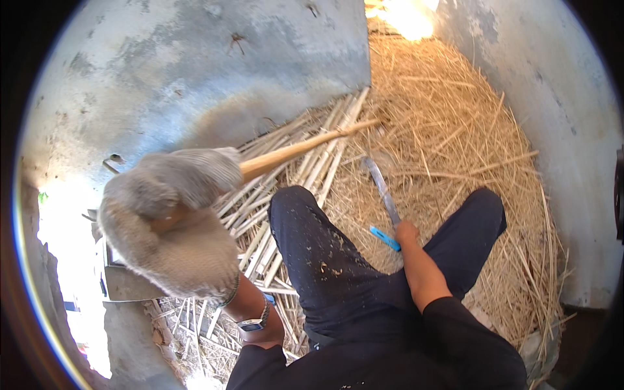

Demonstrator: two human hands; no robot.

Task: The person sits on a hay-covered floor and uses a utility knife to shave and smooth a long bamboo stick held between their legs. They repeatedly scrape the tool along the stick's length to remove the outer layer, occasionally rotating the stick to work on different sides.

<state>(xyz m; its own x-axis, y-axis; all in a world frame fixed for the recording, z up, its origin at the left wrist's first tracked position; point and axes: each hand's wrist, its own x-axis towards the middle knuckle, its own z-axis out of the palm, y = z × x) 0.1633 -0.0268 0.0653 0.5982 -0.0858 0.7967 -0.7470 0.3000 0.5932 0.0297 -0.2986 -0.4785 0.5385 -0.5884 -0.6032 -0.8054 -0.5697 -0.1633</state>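
Gripping the stick [305, 148] in my gloved left hand [172, 221], fingers clenched, I hold the sickle [383, 195] tight in my right hand [407, 232] over the straw [448, 130]. I should keep the blade away from my knee [296, 208].

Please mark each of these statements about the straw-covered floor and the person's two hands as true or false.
1. The left hand wears a thick grey glove and grips a wooden stick. True.
2. The right hand is gloved. False: it is bare.
3. The right hand holds a sickle with a blue handle. True.
4. The floor is bare concrete. False: straw and pale stalks cover it.
5. A wristwatch sits on the left wrist. True.
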